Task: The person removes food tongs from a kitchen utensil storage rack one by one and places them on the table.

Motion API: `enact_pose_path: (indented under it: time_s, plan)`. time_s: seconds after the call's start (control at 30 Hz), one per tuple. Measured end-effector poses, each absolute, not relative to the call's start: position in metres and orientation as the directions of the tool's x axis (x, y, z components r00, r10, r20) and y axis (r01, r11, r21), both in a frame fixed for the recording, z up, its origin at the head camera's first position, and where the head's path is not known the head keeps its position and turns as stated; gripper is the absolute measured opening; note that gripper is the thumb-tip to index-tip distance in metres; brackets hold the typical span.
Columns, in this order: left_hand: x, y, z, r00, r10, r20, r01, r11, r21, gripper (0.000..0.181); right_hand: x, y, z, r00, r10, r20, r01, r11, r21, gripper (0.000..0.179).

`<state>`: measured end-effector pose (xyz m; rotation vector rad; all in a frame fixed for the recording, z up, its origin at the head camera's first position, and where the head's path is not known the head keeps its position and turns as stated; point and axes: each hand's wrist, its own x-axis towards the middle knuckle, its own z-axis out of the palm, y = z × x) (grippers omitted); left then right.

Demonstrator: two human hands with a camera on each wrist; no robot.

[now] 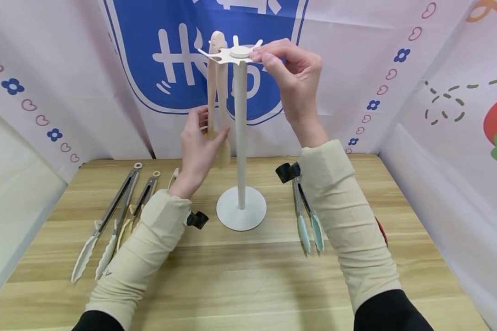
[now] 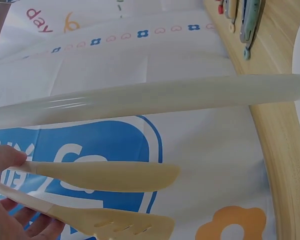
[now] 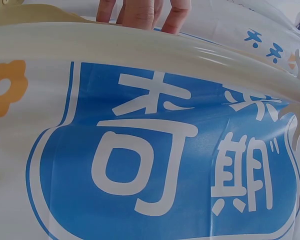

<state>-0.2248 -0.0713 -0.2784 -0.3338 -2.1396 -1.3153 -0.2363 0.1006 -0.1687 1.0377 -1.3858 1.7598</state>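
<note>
A white utensil stand (image 1: pixel 240 133) rises from a round base, with a ring of hooks around its top disc. Beige tongs (image 1: pixel 222 87) hang upright on its left side, their closed end up among the hooks. My left hand (image 1: pixel 199 147) holds these tongs low on the arms; in the left wrist view its thumb is on one arm and its fingers are on the other, slotted one (image 2: pixel 125 224). My right hand (image 1: pixel 296 69) pinches the right edge of the top disc between thumb and fingers. That contact lies mostly outside the right wrist view.
Metal tongs with white tips (image 1: pixel 107 225) and a smaller cream-tipped pair (image 1: pixel 146 197) lie left, partly behind my left sleeve. Mint-tipped tongs (image 1: pixel 306 220) lie right of the base. A red edge (image 1: pixel 382 231) shows behind my right sleeve. A printed cloth (image 1: pixel 170 133) hangs behind the table.
</note>
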Motion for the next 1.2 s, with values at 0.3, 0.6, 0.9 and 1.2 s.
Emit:
enact_pose_path:
  time_s: [0.3, 0.6, 0.9, 1.2]
  plan:
    - [-0.226, -0.075, -0.275, -0.779, -0.118, 0.616, 0.499, 0.480, 0.722, 0.046, -0.236, 0.099, -0.168, -0.476, 0.025, 0.879, -0.862, -0.211, -0.461, 0.014]
    - [-0.230, -0.082, -0.270, -0.806, -0.126, 0.578, 0.457, 0.486, 0.744, 0.048, -0.237, 0.099, -0.169, -0.474, 0.024, 0.880, -0.863, -0.210, -0.459, 0.014]
    - [-0.232, -0.093, -0.267, -0.813, -0.158, 0.560, 0.428, 0.491, 0.759, 0.050, -0.237, 0.099, -0.170, -0.472, 0.024, 0.881, -0.865, -0.206, -0.458, 0.013]
    - [-0.230, -0.109, -0.272, -0.832, -0.157, 0.532, 0.392, 0.513, 0.764, 0.050, -0.238, 0.100, -0.170, -0.466, 0.021, 0.884, -0.867, -0.207, -0.453, 0.014]
